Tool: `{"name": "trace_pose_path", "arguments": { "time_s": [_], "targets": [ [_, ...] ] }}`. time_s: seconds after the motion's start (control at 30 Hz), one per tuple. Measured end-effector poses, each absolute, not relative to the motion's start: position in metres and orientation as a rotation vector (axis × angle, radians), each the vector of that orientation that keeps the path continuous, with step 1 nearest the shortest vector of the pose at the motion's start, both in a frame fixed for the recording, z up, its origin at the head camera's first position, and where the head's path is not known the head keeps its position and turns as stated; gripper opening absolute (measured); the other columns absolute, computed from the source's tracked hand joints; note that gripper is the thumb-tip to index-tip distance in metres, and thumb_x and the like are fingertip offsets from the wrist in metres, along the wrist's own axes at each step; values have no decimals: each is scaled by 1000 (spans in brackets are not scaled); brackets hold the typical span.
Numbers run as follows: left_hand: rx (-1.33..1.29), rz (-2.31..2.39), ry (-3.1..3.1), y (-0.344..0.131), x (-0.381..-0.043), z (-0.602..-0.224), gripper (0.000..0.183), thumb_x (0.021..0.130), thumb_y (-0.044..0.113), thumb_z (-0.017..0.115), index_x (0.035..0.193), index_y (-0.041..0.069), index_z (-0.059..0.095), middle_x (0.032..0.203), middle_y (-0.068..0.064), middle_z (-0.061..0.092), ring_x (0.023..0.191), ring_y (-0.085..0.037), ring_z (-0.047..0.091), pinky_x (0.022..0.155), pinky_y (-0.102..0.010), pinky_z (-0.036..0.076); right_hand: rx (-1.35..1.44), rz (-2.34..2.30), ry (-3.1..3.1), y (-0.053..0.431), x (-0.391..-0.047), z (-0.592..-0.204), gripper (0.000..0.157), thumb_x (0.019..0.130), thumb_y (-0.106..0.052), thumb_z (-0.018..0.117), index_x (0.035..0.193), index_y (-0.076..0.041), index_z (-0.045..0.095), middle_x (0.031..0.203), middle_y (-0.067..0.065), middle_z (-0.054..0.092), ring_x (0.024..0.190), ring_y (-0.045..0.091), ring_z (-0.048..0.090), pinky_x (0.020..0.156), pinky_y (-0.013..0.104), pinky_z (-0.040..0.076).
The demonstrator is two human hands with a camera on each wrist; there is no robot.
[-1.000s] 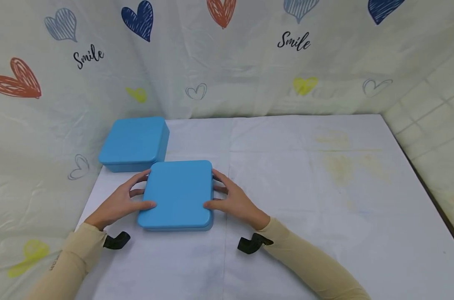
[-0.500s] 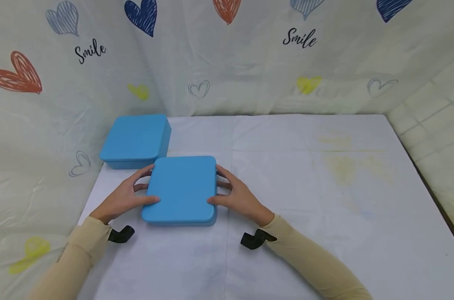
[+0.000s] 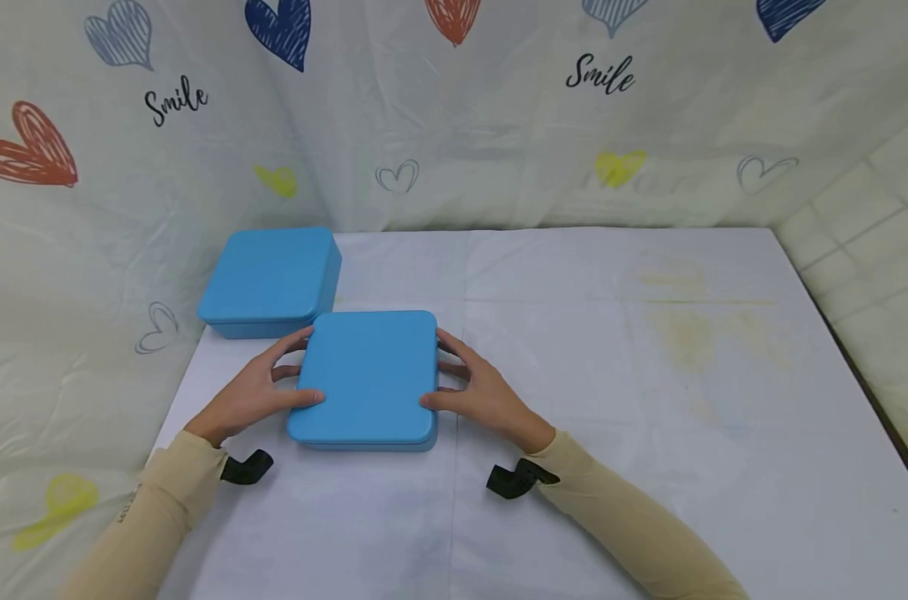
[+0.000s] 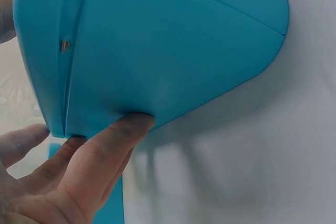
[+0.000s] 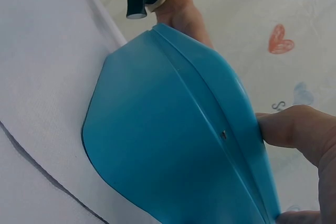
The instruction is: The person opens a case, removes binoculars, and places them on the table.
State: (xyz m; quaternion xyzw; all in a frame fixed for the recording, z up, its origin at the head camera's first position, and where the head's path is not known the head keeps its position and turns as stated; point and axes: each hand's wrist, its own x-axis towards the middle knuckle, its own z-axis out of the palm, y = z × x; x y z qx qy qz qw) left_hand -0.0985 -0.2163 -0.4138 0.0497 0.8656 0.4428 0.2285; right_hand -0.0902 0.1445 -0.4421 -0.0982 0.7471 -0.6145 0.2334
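A blue square box (image 3: 367,379) with rounded corners and a lid seam lies flat on the white table. My left hand (image 3: 254,396) grips its left side, thumb on the top edge and fingers along the side wall. On the opposite side my right hand (image 3: 484,398) holds it the same way. The left wrist view shows fingers (image 4: 113,150) pressing the box's side wall, with the seam running along it. In the right wrist view the thumb (image 5: 286,127) touches the lid edge. The box's underside is hidden.
Behind and to the left stands a second blue box (image 3: 269,279), close to the first one's back left corner; whether they touch I cannot tell. The white table (image 3: 611,400) meets a heart-printed curtain (image 3: 484,125) at the back.
The view has shifted slightly. Both hands have moved a little to the right with the front box, relative to the box behind. Their hold looks the same.
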Motion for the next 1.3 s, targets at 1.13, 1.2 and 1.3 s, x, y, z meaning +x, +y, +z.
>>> {"name": "trace_pose_path", "arguments": {
  "time_s": [1.13,1.2,1.3],
  "targets": [
    [199,1249,2377,-191,-106,-419,103,87,39,83,165,39,15,170,-11,24,149,-46,42,105,-57,55,-249,-1704,2096,169,-93,-438,100,85,-27,85,163,-39,23,170,-6,28,154,30,41,113,44,52],
    [200,1251,2374,-188,-107,-420,103,87,39,83,165,39,16,170,-11,24,148,-46,42,105,-57,55,-248,-1709,2094,172,-92,-440,100,85,-27,85,163,-39,23,170,-6,27,154,30,41,113,43,52],
    [200,1250,2370,-183,-109,-421,103,87,40,83,165,38,16,170,-11,24,148,-46,43,104,-56,56,-250,-1720,2092,177,-92,-441,101,85,-27,85,163,-39,22,170,-7,27,154,30,41,113,43,52]
  ]
}}
